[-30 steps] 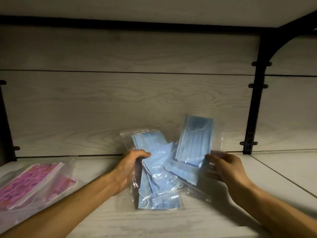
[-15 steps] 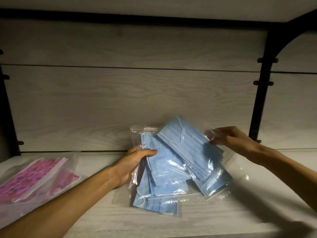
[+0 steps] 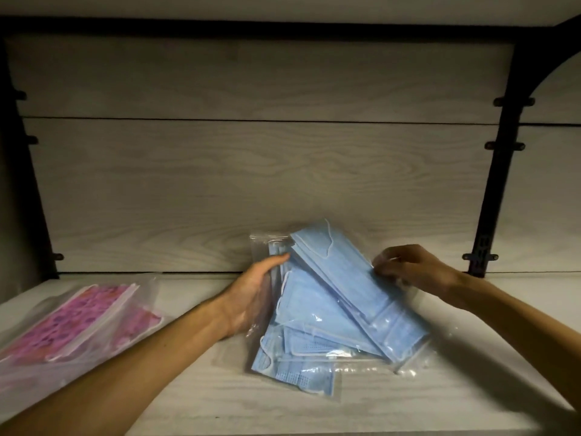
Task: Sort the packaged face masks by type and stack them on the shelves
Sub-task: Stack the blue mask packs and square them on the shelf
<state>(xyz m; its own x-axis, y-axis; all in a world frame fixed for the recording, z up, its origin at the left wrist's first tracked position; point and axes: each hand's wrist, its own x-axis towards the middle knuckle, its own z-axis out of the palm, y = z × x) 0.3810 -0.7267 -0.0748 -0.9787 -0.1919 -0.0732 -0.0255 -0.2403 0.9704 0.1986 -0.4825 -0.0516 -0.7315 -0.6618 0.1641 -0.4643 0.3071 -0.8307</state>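
Note:
Several clear bags of blue face masks (image 3: pixel 317 313) lie fanned out in a loose pile on the pale wooden shelf (image 3: pixel 195 401), leaning toward the back panel. My left hand (image 3: pixel 254 294) grips the pile's left edge, thumb on top. The topmost blue mask bag (image 3: pixel 355 284) lies diagonally across the pile. My right hand (image 3: pixel 408 269) pinches that bag's clear upper right edge with curled fingers. Pink patterned mask bags (image 3: pixel 78 322) lie at the shelf's left end, apart from both hands.
A wood-grain back panel (image 3: pixel 251 171) closes the shelf behind the masks. A black metal upright with brackets (image 3: pixel 490 196) stands at the right, another dark upright (image 3: pixel 28 171) at the left. The shelf above hangs low overhead.
The top blue bag, held upright a second ago, has been tilted down onto the pile. My right hand moved from its lower edge to its upper right edge. The left hand stayed.

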